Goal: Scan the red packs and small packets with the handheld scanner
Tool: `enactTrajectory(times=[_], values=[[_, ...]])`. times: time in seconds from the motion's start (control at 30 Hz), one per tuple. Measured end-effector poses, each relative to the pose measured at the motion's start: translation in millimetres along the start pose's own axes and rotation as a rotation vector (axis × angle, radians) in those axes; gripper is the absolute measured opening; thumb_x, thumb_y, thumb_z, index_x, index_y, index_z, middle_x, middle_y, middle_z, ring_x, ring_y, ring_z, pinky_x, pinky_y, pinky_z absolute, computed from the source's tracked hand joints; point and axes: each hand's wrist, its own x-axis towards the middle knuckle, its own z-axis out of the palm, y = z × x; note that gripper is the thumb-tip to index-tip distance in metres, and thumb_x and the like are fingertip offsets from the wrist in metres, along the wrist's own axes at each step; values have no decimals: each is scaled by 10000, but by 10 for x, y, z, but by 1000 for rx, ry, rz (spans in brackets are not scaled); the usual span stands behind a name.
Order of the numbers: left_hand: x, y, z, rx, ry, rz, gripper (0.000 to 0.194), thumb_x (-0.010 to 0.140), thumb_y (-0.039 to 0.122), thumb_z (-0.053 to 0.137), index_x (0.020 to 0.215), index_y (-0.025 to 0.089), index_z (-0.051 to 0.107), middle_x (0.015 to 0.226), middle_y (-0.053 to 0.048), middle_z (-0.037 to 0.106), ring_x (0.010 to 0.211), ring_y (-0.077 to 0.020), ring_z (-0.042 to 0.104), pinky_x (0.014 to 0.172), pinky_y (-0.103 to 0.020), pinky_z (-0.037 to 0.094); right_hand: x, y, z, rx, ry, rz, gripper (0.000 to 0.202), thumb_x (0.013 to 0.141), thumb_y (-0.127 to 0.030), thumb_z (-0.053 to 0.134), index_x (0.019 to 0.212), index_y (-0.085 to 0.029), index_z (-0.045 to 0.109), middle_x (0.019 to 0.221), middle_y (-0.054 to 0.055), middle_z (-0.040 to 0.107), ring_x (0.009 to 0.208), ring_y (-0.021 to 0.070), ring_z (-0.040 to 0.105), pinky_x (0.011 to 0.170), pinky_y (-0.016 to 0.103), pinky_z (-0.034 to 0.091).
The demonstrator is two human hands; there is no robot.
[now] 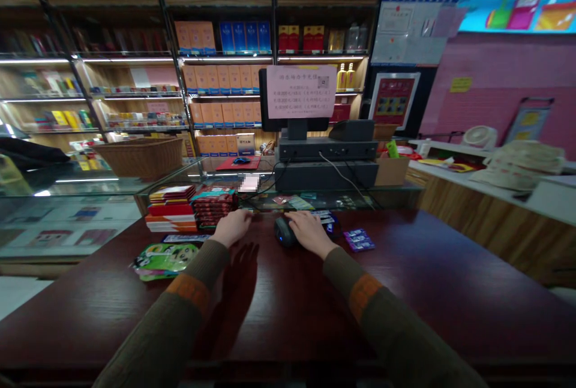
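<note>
My left hand (231,227) is low over the brown table, just right of a stack of red-brown packets (216,205). Its fingers are bent forward and partly hidden, and their shadow looks spread. My right hand (311,232) lies palm down, fingers stretched out, against the right side of a black rounded device (285,233) with a blue light, like a computer mouse. Just behind that hand are blue packets (327,219), partly covered. A purple-blue packet (359,239) lies farther right. Green panda-print packs (165,257) rest left of my left forearm.
Red-and-orange boxes (171,211) are piled at the table's left. Beyond the table stands a glass counter with a monitor (297,130) bearing a pink notice (300,92), and a wicker basket (140,157). Shelves of boxed goods line the back. A white counter (463,175) is at right.
</note>
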Motion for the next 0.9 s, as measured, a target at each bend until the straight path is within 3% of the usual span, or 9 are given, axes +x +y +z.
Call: enactTrajectory(times=[0.43,0.63,0.9], values=[[237,880,283,5,-21,175,362,962,312,437,1230,268,675,1226,-59,728,1133,-235,678,960,-334,495,-304,972,-234,-36,27,245,439,1012,-288,362,1401,-295,566,1450,45,582,1340,237,465,1017,425,378],[354,1124,387,37,-66,197,348,953,296,435,1178,274,700,1208,-57,739,1160,-232,666,1002,-356,463,-334,1244,-226,8,51,307,433,1017,-308,365,1402,-298,563,1448,49,584,1344,235,469,1027,427,380],[593,1310,492,122,-144,197,354,929,295,447,1184,272,692,1210,-93,731,1167,-273,657,1059,-503,390,-217,1433,-45,87,76,360,436,1001,-303,379,1392,-291,572,1419,54,609,1333,258,488,1046,461,378]])
